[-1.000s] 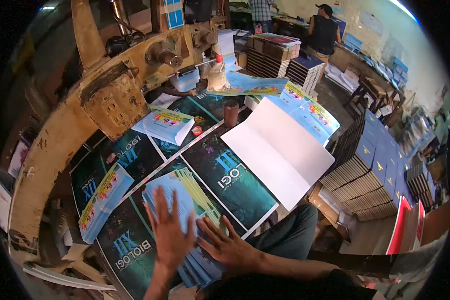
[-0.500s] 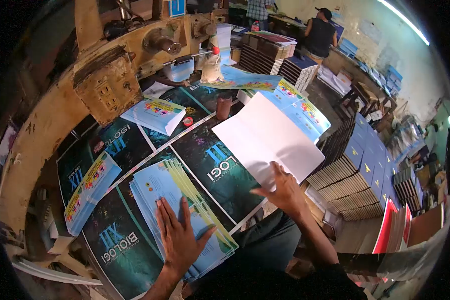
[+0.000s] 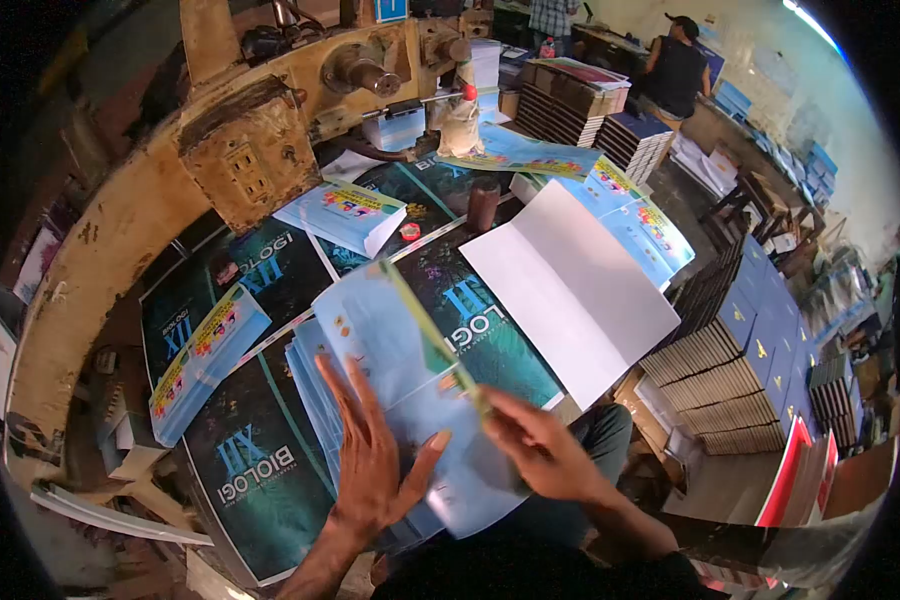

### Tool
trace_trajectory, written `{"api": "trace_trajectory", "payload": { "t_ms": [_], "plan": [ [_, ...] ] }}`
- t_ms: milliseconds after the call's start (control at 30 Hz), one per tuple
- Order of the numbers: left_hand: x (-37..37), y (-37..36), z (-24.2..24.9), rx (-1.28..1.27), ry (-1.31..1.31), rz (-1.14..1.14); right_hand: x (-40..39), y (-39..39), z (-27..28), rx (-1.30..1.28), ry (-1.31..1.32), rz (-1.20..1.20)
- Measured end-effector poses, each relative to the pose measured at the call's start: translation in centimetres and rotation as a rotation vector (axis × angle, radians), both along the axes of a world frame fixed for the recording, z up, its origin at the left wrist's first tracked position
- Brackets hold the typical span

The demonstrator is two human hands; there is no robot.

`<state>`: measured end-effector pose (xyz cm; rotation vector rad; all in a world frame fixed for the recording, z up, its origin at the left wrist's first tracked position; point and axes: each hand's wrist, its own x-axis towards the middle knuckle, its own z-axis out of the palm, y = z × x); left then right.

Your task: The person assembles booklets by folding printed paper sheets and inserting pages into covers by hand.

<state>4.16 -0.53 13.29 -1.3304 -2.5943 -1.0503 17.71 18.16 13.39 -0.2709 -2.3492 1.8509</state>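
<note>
My right hand [image 3: 545, 445] pinches the edge of a light blue printed cover sheet [image 3: 390, 330], which is lifted and slightly bent. Beneath it lies a fanned stack of similar blue cover sheets [image 3: 310, 385]. Fingers spread, my left hand [image 3: 375, 465] lies flat at the left part of the lifted sheet and the stack. To the right, an opened folded sheet with its white side up [image 3: 580, 285] rests on the table. Large dark printed sheets marked BIOLOGI XII [image 3: 255, 500] cover the table under everything.
A worn yellow metal machine [image 3: 255, 150] stands at the back left. Folded blue covers [image 3: 210, 360] lie on the left, others [image 3: 345, 215] near the machine. A brown cylinder [image 3: 483, 205] stands behind the white sheet. Tall book stacks [image 3: 740, 350] rise at right. A person [image 3: 678, 70] is in the background.
My right hand has left the white sheet and moved left to the stack, taking hold of the top blue cover and raising it. My left hand stays on the stack. The view has shifted slightly.
</note>
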Motion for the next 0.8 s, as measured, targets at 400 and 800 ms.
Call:
{"api": "trace_trajectory", "payload": {
  "t_ms": [400, 800],
  "plan": [
    [0.6, -0.3, -4.2, -0.360, 0.206, 0.086, -0.8, 11.8, -2.2, 0.918, -0.299, -0.285],
    [-0.5, 0.3, -0.8, 0.197, -0.171, 0.078, -0.4, 0.5, 3.0, 0.145, 0.038, -0.105]
  ]
}}
